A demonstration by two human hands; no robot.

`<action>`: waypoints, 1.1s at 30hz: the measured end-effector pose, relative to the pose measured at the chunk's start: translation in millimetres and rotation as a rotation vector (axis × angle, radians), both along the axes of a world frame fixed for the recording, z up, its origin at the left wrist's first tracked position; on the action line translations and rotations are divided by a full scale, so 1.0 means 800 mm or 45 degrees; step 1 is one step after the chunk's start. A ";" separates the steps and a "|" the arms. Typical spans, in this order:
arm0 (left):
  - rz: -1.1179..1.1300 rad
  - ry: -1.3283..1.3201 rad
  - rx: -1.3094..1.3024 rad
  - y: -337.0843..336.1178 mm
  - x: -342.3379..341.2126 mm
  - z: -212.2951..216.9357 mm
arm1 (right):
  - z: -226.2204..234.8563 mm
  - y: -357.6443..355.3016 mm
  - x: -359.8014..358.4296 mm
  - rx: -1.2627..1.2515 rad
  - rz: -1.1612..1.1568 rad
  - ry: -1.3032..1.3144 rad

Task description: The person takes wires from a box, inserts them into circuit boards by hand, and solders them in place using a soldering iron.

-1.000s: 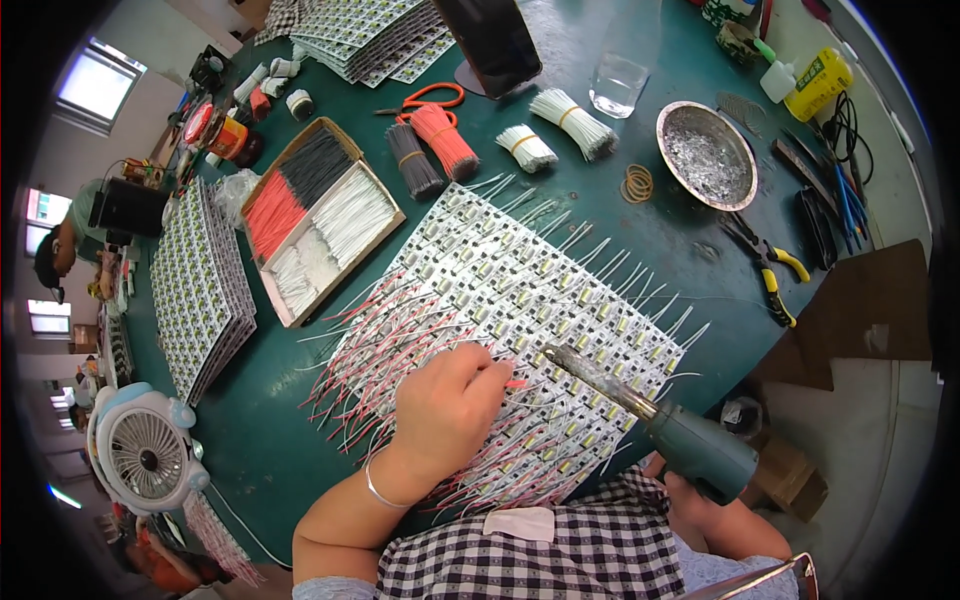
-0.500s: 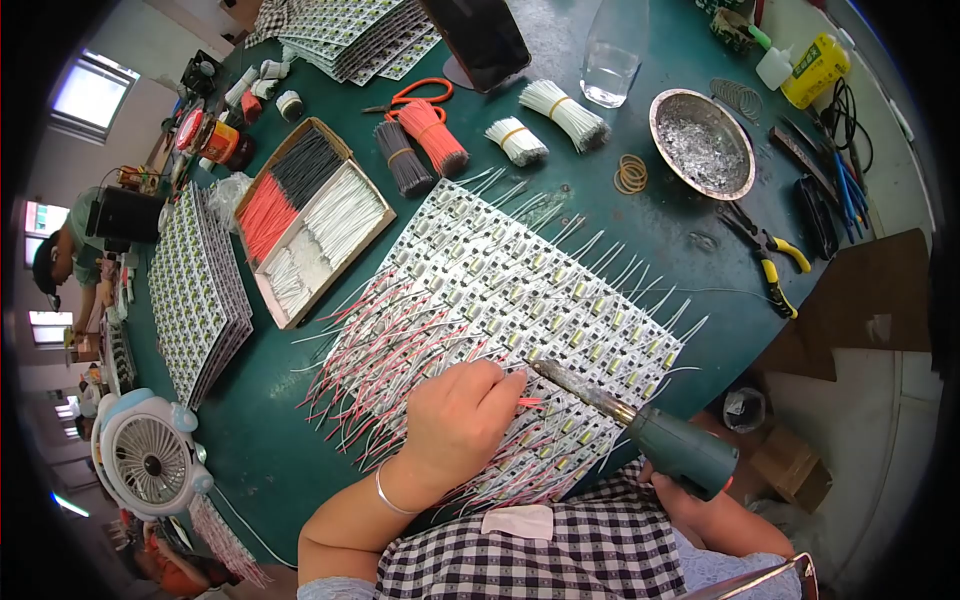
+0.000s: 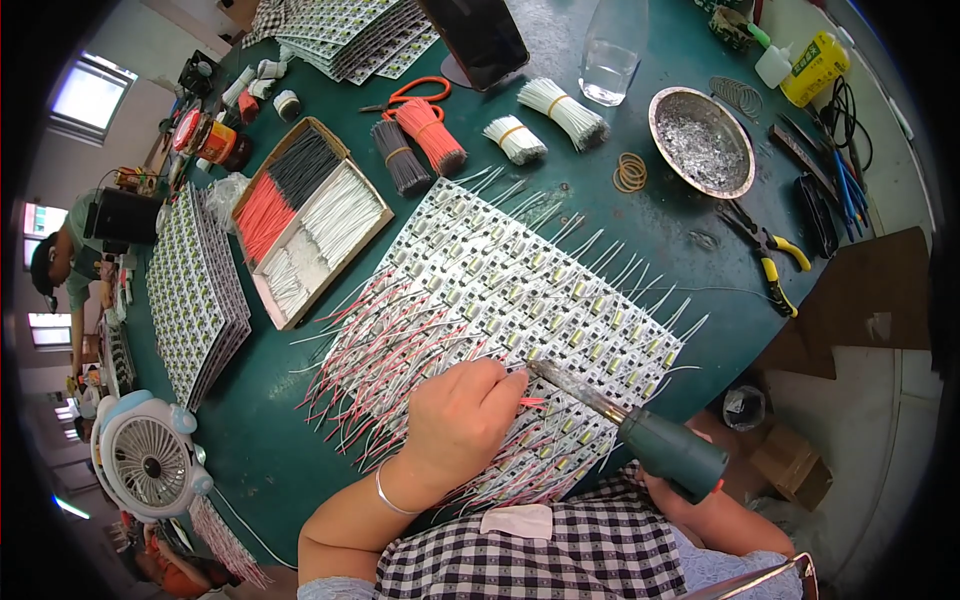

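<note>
A white circuit board panel [image 3: 500,270] lies tilted on the table, with rows of small parts and many thin red and white wires along its edges. My left hand [image 3: 465,415] rests over the panel's lower middle, fingers pinched on red wires [image 3: 532,403] whose ends poke out at its right side. Partly hidden behind the green handle, my right hand [image 3: 690,505] grips a soldering iron [image 3: 670,452]. The iron's tip touches or hovers just above the panel beside my left fingertips; which one I cannot tell.
Beyond the panel are a box of sorted wires [image 3: 310,222], banded wire bundles [image 3: 432,135], orange scissors [image 3: 418,92], a phone [image 3: 478,40] and a water bottle [image 3: 612,55]. Rightward sit a metal bowl [image 3: 702,193] and pliers [image 3: 768,250]. Stacked panels [image 3: 195,300] and a fan [image 3: 150,465] stand left.
The soldering iron has moved slightly left, its handle a little lower toward me. My left hand stays almost still, pinching the red wires.
</note>
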State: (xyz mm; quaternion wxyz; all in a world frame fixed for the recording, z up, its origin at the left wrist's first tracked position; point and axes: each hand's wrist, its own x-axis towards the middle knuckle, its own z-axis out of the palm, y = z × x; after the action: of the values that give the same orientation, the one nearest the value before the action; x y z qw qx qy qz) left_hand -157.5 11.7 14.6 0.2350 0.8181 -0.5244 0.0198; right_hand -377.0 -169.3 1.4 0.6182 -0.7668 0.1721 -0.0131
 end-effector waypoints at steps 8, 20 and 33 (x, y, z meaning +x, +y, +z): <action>0.022 0.022 0.038 0.000 0.000 0.005 | 0.003 -0.010 0.009 -0.286 0.133 -0.215; 0.172 0.039 0.086 -0.010 -0.011 0.040 | -0.010 0.003 -0.033 0.217 -0.185 -0.196; 0.092 0.099 -0.046 -0.001 -0.027 -0.002 | 0.004 -0.006 -0.033 -0.099 0.005 -0.078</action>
State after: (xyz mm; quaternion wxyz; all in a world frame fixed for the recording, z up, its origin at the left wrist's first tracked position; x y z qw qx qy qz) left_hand -178.7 11.0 13.1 0.2691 0.8323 -0.4846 0.0061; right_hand -403.0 -174.4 4.5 0.5928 -0.7899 0.1510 -0.0420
